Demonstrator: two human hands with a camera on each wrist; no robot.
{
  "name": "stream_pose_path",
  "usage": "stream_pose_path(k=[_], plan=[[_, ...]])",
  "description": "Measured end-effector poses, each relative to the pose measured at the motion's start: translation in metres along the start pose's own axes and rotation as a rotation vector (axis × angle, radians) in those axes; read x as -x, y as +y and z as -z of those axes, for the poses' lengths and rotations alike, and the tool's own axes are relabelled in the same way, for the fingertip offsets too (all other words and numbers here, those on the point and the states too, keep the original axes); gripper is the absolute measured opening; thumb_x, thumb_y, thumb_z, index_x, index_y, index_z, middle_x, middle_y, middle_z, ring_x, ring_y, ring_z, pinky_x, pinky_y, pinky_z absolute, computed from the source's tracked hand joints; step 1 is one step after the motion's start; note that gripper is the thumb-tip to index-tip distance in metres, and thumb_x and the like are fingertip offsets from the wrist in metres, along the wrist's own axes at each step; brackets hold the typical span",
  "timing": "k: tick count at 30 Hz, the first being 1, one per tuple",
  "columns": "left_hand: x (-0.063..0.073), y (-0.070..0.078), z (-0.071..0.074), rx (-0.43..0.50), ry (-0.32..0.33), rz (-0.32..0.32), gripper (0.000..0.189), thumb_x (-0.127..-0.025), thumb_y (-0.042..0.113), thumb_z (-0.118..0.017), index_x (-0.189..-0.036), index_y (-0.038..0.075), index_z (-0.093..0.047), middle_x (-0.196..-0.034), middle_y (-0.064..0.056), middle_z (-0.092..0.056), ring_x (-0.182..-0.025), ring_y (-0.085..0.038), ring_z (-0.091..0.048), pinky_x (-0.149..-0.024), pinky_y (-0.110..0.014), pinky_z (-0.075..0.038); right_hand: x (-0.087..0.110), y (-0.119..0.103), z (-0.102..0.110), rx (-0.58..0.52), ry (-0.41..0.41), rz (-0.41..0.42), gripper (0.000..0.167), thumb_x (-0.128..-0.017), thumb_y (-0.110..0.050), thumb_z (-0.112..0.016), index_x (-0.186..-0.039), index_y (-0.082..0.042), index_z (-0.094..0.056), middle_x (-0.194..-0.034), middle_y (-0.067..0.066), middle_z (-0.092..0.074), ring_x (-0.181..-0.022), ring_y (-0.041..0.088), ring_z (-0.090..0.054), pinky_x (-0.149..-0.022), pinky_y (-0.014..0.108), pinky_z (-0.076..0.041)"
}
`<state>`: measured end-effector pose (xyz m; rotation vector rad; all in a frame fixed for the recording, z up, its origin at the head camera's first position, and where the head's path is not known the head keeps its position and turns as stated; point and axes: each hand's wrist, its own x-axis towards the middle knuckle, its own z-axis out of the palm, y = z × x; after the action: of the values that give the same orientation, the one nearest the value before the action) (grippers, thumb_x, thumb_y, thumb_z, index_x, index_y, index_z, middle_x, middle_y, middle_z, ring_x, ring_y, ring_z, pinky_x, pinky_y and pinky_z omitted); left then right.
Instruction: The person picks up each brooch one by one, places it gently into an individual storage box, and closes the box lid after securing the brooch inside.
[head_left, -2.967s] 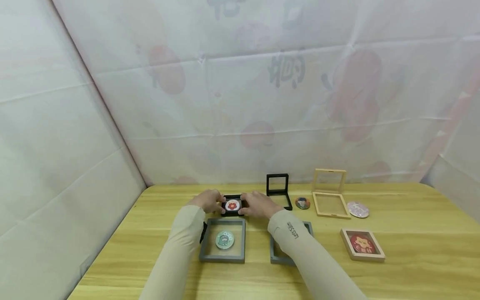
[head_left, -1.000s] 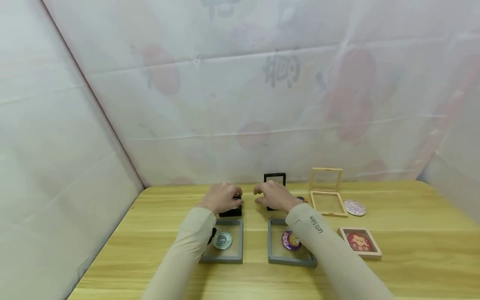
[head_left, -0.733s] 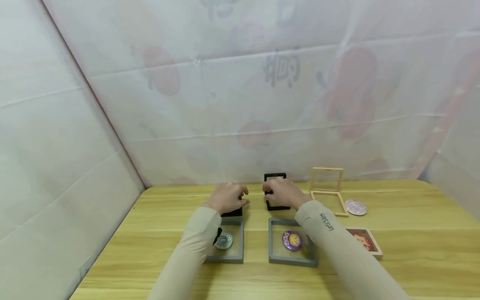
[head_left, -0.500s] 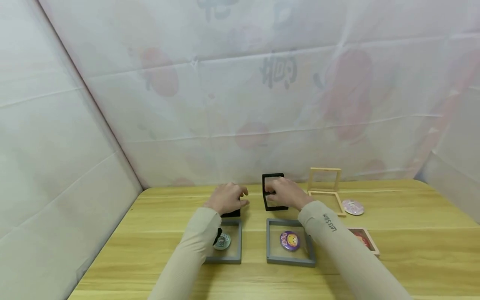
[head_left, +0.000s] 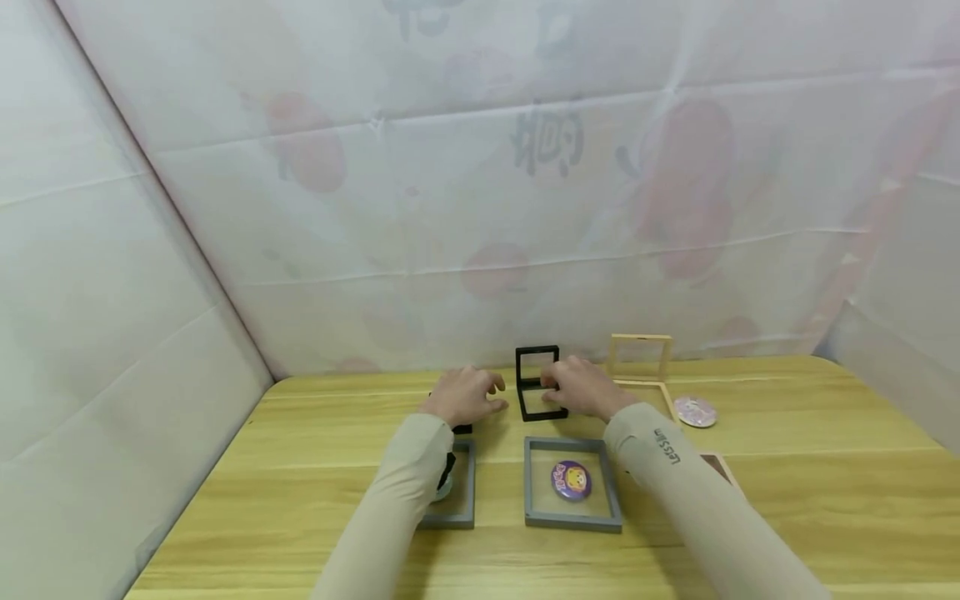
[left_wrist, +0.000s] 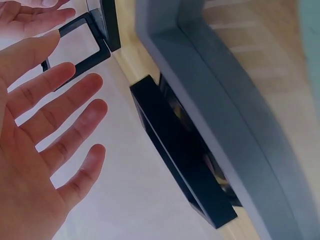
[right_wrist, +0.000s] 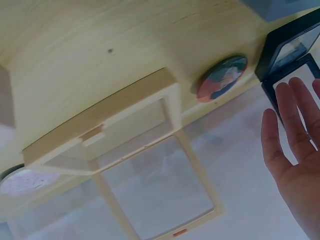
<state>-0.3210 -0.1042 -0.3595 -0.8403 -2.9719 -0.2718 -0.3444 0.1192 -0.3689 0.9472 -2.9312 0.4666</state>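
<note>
My left hand (head_left: 467, 396) hovers, fingers spread and holding nothing, beside a small black display frame (left_wrist: 175, 155), mostly hidden behind it in the head view. Farther right, a black hinged display frame (head_left: 537, 365) stands unfolded, one half upright and one flat on the table. My right hand (head_left: 585, 390) is at its right side, fingers extended in the right wrist view; whether they touch it I cannot tell. Just beside this frame lies a round badge (right_wrist: 222, 78) with a dark-haired figure, hidden by the right hand in the head view.
A grey frame (head_left: 572, 524) bears a purple bear badge (head_left: 572, 481); another grey frame (head_left: 467, 500) is partly behind the left forearm. An unfolded wooden frame (right_wrist: 175, 86) and a pale lilac badge (head_left: 695, 412) are at right. A pale frame (head_left: 722, 467) is mostly behind the right forearm.
Both hands have left the small black frame with the red flower badge and shifted right. The right hand has come to the unfolded black frame; the view has turned slightly right.
</note>
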Motion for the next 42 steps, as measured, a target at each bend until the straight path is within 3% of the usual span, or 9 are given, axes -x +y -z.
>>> stream_pose_path(k=[12,22,34,38,42], plan=[[-0.013,0.008,-0.009,0.017,-0.001,-0.022,0.03,-0.095,0.031,-0.073,-0.116,0.009,-0.075,-0.105,-0.005,-0.075,-0.093,-0.018,-0.07,-0.08,-0.032,-0.056,0.01,0.012,0.003,0.018,-0.005,-0.04,0.015,-0.095,-0.013,-0.072,-0.103,-0.001,-0.073,-0.101,0.012,-0.072,-0.093,0.03,-0.069,-0.081,0.045,-0.057],[-0.018,0.014,-0.013,0.097,-0.039,0.006,0.026,-0.095,0.029,-0.073,-0.114,0.011,-0.076,-0.108,-0.004,-0.074,-0.094,-0.017,-0.068,-0.081,-0.035,-0.055,0.015,0.022,0.001,0.025,0.006,-0.021,0.014,-0.093,-0.013,-0.075,-0.1,-0.001,-0.073,-0.1,0.012,-0.072,-0.092,0.03,-0.068,-0.081,0.045,-0.057],[-0.02,0.013,-0.019,0.07,-0.062,0.042,0.022,-0.096,0.028,-0.073,-0.112,0.014,-0.078,-0.116,-0.003,-0.073,-0.099,-0.018,-0.068,-0.085,-0.036,-0.055,0.016,0.024,0.0,0.031,-0.001,-0.031,0.016,-0.094,-0.012,-0.074,-0.105,-0.001,-0.072,-0.104,0.014,-0.072,-0.097,0.033,-0.069,-0.084,0.046,-0.057],[-0.02,0.014,-0.019,0.083,-0.121,0.053,0.029,-0.095,0.026,-0.073,-0.121,0.011,-0.075,-0.123,-0.004,-0.071,-0.111,-0.021,-0.066,-0.095,-0.037,-0.053,0.017,0.024,0.0,0.027,0.006,-0.029,0.017,-0.094,-0.011,-0.073,-0.107,0.001,-0.072,-0.104,0.014,-0.072,-0.097,0.033,-0.069,-0.084,0.046,-0.057],[-0.02,0.017,-0.018,0.107,-0.242,0.059,0.039,-0.098,0.025,-0.07,-0.133,0.009,-0.067,-0.133,-0.004,-0.066,-0.124,-0.023,-0.06,-0.103,-0.038,-0.048,0.017,0.023,0.001,0.023,0.008,-0.02,0.016,-0.093,-0.01,-0.073,-0.105,0.001,-0.073,-0.103,0.014,-0.073,-0.095,0.032,-0.069,-0.083,0.046,-0.057]])
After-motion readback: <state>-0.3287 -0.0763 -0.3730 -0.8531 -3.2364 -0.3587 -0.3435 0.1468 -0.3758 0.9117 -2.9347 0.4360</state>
